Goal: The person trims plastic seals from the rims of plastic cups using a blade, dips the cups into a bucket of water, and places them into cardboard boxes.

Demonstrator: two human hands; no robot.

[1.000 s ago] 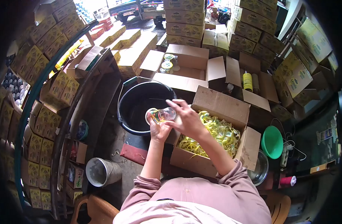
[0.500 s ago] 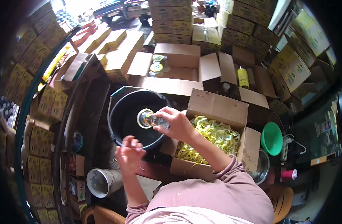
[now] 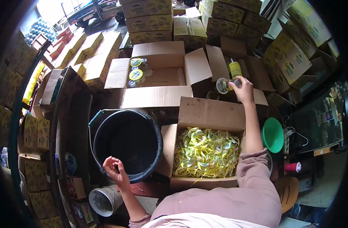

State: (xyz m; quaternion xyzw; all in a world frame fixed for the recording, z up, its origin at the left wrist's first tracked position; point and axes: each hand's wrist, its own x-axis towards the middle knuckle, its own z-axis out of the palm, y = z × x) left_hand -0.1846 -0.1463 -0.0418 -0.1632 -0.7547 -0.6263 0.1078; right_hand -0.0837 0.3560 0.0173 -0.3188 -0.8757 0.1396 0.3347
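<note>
My right hand (image 3: pixel 243 90) is stretched forward and closed around a clear plastic cup (image 3: pixel 222 86), which is tilted on its side with its round rim facing left. Just behind it, a stack of yellow lids or labels (image 3: pixel 235 70) stands in an open carton. My left hand (image 3: pixel 117 173) hovers by the near left rim of a black bucket (image 3: pixel 157 152); its fingers are loosely bent and apart, with nothing visible in them. Between my arms sits a carton heaped with yellow printed strips (image 3: pixel 206 154).
An open carton (image 3: pixel 157 92) at the back holds several lidded cups (image 3: pixel 136 75) on its left. A green bowl (image 3: pixel 273 135) and a pink spool (image 3: pixel 293 167) are at right. A grey pail (image 3: pixel 101 201) lies at lower left. Stacked yellow cartons (image 3: pixel 149 19) line the back.
My right hand has carried the cup from over the bucket forward and right, to the carton with the yellow stack. My left hand has shifted slightly left and down. The camera view has also moved.
</note>
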